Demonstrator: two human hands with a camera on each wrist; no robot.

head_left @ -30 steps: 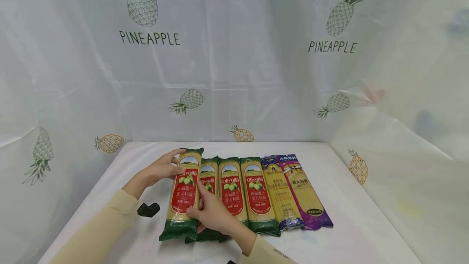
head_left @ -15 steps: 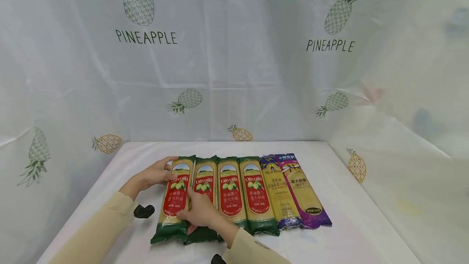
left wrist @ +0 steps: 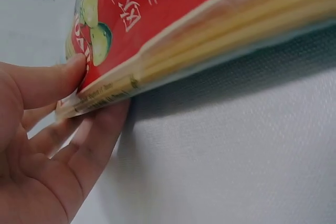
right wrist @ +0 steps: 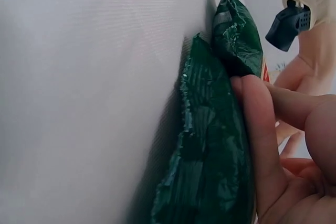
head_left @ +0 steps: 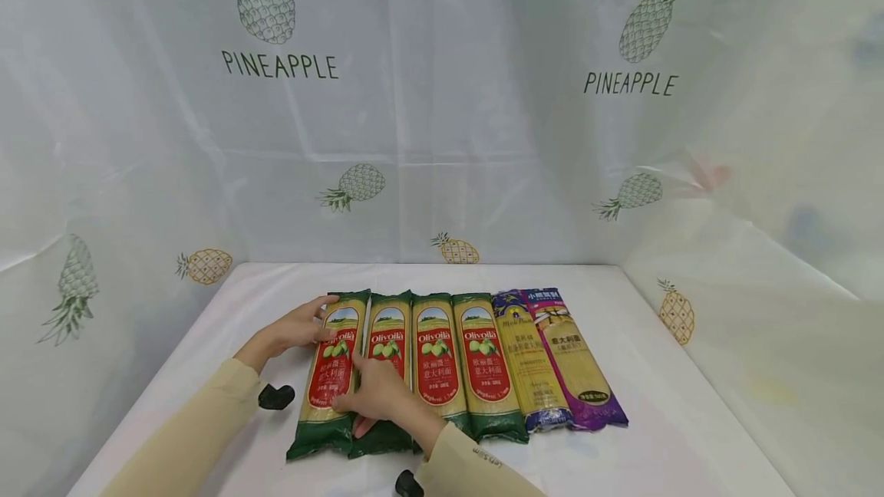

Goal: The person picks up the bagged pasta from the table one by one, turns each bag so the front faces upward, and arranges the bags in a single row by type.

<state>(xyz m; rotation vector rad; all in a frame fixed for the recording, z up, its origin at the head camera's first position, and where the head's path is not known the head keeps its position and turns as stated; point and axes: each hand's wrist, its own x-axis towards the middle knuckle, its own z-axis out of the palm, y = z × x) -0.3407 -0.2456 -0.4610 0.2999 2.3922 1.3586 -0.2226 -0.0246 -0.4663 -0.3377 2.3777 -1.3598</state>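
A red-labelled spaghetti packet (head_left: 334, 370) with green ends is leftmost in a row on the white table. My left hand (head_left: 295, 328) grips its upper left edge; in the left wrist view the thumb lies on the label and the fingers reach beneath. On the lower right edge, my right hand (head_left: 387, 392) holds the same packet, its thumb on the front. The right wrist view has the right fingers between the packet's green end (right wrist: 239, 35) and the neighbouring packet's green end (right wrist: 210, 140). That matching spaghetti packet (head_left: 388, 328) is partly hidden by the right hand.
Two more matching packets (head_left: 437, 351) stand in the row, followed by a yellow-and-blue pasta packet (head_left: 532, 359) and a purple-edged one (head_left: 576, 359) slanting at the right end. A pineapple-print curtain (head_left: 456, 136) hangs behind the table (head_left: 663, 420).
The held packet has come down and left, from overlapping its neighbour to lying beside it. Both hands moved with it. Over the last half second it has barely shifted.
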